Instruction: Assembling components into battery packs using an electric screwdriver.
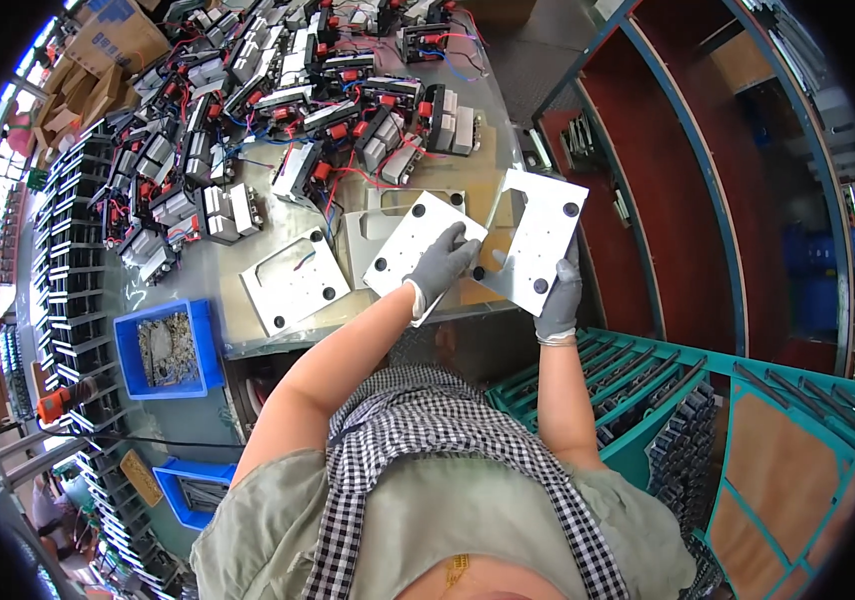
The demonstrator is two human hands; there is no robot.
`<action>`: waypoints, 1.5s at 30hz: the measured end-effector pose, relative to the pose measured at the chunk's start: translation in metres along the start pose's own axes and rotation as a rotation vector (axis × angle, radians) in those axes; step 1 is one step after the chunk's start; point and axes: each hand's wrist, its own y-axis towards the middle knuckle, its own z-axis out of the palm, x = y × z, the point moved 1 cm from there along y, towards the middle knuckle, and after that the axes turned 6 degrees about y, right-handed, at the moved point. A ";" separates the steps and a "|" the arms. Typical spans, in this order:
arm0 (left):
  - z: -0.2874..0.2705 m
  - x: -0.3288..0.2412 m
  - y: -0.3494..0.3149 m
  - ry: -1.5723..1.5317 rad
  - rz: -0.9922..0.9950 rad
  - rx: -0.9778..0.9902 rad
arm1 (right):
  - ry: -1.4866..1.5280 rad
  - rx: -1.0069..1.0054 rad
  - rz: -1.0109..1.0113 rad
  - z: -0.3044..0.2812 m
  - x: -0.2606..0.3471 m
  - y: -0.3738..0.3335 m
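My right hand (561,300), in a grey glove, grips a white metal plate (538,235) by its right edge. That plate is tilted up off the table, with black round feet and a cut-out at one side. My left hand (443,265), also gloved, has its fingers bent over the right part of a second white plate (413,240); its thumb is hidden. Left of it, a third plate (298,280) with black feet lies flat on the table. Further similar plates (373,222) lie partly covered behind the second one.
Many wired assemblies (298,90) with red parts crowd the far table (248,335). A blue bin (163,350) of small parts sits left, another blue bin (193,490) nearer me. A green rack (638,380) stands right, below reddish shelves (608,210). Cardboard boxes (113,40) are far left.
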 end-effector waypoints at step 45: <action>-0.223 0.090 -0.191 0.909 -0.337 -0.562 | -2.128 1.229 -0.133 0.082 -0.168 0.062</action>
